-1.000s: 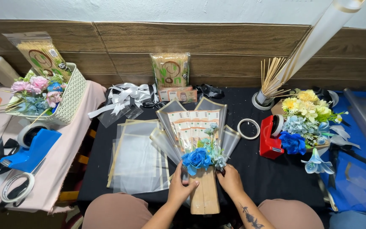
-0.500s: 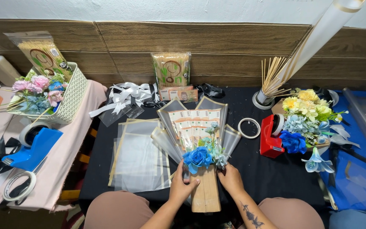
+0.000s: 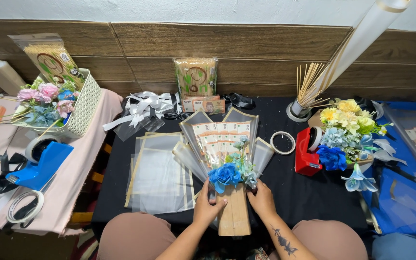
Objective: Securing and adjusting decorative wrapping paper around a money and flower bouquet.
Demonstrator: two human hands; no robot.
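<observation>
Fingers of left hand [image 3: 209, 206] and right hand [image 3: 262, 200] closed around the neck of the bouquet [image 3: 225, 159], just above its brown paper handle, flat on the black bench [image 3: 309, 197]. In white basket [image 3: 84, 103]: pink and blue flowers. In small white holder [image 3: 297, 111]: thin wooden sticks.
</observation>
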